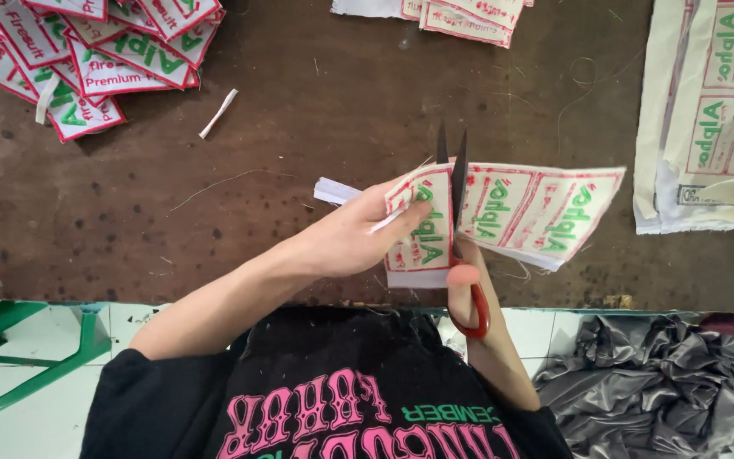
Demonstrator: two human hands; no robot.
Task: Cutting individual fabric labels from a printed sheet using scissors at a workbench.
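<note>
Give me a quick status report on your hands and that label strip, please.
Left hand pinching label strip. Right hand working red-handled scissors, blades open across strip. Nothing in the way.

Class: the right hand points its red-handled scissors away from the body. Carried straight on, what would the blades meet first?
Beyond the right hand and red-handled scissors, bare dark brown wooden table, then probably the far stack of red-bordered labels; depth is unclear.

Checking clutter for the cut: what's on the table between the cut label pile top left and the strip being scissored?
Head view: only a small white offcut and a loose thread lie between the label pile and the strip.
</note>
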